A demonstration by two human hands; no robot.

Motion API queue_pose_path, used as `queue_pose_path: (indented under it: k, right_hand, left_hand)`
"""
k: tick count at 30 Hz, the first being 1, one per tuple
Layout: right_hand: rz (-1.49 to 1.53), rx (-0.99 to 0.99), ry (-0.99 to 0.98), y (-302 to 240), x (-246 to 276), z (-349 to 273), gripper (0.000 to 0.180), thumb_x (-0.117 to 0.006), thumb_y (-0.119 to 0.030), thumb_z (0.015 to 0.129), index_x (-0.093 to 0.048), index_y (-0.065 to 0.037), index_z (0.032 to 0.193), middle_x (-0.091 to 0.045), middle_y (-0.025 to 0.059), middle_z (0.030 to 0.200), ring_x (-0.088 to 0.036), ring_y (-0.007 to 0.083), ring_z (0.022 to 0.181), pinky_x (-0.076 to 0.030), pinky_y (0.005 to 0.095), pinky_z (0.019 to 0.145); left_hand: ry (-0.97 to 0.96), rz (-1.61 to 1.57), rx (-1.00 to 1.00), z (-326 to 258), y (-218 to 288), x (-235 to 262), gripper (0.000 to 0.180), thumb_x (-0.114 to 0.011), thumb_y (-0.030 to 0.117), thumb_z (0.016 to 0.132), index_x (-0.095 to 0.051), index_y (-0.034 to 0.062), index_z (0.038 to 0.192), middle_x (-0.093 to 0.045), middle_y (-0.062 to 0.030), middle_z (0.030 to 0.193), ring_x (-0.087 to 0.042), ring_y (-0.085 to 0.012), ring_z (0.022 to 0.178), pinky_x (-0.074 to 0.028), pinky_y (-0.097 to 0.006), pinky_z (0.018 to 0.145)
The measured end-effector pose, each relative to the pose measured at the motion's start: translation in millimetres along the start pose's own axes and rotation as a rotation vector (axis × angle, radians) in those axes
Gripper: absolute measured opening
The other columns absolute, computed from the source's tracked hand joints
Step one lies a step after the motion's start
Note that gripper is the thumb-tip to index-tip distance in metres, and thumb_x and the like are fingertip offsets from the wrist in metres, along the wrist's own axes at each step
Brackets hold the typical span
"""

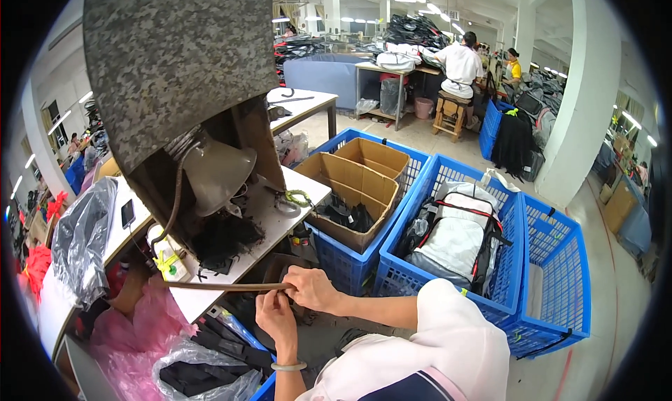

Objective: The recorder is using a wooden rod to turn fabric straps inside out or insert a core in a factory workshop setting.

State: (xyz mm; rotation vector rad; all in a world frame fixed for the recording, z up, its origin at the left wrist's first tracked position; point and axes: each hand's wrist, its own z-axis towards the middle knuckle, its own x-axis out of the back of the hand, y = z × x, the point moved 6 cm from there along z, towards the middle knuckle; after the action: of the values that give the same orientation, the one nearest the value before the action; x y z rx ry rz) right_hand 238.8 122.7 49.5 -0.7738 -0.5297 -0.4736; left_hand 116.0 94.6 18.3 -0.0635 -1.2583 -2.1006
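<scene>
My right hand [313,289] is closed on the end of a long brown hose or cord [227,287]. Just below it my left hand [276,320], a bracelet on its wrist, has its fingers pinched together at the same end; whatever lies between the fingertips is too small to make out. From my hands the brown length runs left past the table edge. A similar brown length [176,198] rises beside a pale bell-shaped cover [218,173] under a mottled grey metal hood [178,58]. Black fluffy scraps [224,241] lie beneath the cover on the white table [245,275].
Blue crates [448,299] stand to my right, one with a white and black bag [455,236], another with a cardboard box [350,191]. Pink plastic [136,331] and a clear bag of black pieces [199,373] lie lower left. A phone [127,213] rests on the left table. People work farther back.
</scene>
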Motion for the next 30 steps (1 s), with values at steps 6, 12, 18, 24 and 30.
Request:
queue_pose_path:
  k: [6, 12, 18, 24, 30]
  right_hand:
    - [-0.045, -0.003, 0.046, -8, -12, -9, 0.005, -0.062, -0.008, 0.069, -0.061, -0.005, 0.073, -0.055, 0.0083, 0.075, -0.059, 0.0298, 0.065, -0.048, 0.0376, 0.055]
    - [-0.008, 0.050, -0.104, 9, -16, -23, 0.008, -0.064, -0.008, 0.069, -0.060, -0.003, 0.073, -0.056, 0.0098, 0.074, -0.059, 0.0297, 0.064, -0.048, 0.0376, 0.057]
    - [1.331, -0.932, -0.178, 65, -66, -60, 0.010, -0.068, -0.010, 0.077, -0.060, -0.005, 0.081, -0.050, 0.0007, 0.058, -0.043, 0.0096, 0.045, -0.030, 0.0238, 0.040]
    - [1.730, -1.093, -0.303, 39, -64, -71, 0.011, -0.060, -0.007, 0.082, -0.051, -0.009, 0.077, -0.036, -0.0056, 0.053, -0.028, 0.0055, 0.038, -0.018, 0.0226, 0.037]
    - [1.010, -0.548, -0.131, 33, -8, -26, 0.026, -0.066, -0.016, 0.082, -0.058, -0.003, 0.061, -0.051, -0.0014, 0.055, -0.045, 0.0051, 0.052, -0.033, 0.0218, 0.045]
  left_hand:
    - [-0.054, 0.304, -0.204, -24, 10, 5, 0.009, -0.059, 0.006, 0.076, -0.062, 0.0009, 0.083, -0.061, -0.0147, 0.078, -0.060, -0.0337, 0.066, -0.047, -0.042, 0.059]
    - [-0.112, 0.344, -0.106, -14, 8, 8, 0.010, -0.057, 0.007, 0.077, -0.059, -0.0018, 0.072, -0.061, -0.0190, 0.070, -0.059, -0.0372, 0.066, -0.046, -0.045, 0.061]
    - [-0.086, 0.315, -0.055, -20, 7, -7, 0.010, -0.057, 0.006, 0.079, -0.059, -0.0021, 0.073, -0.061, -0.0203, 0.073, -0.059, -0.0373, 0.067, -0.046, -0.043, 0.061]
    - [-0.192, 0.092, 0.068, -16, -7, -5, 0.010, -0.054, 0.003, 0.084, -0.060, -0.0033, 0.080, -0.061, -0.0169, 0.066, -0.061, -0.0306, 0.058, -0.048, -0.036, 0.054]
    - [-0.192, -0.593, 0.396, -25, 7, -23, 0.012, -0.053, 0.005, 0.090, -0.057, -0.0047, 0.084, -0.060, -0.0051, 0.065, -0.059, -0.0095, 0.058, -0.049, -0.023, 0.053]
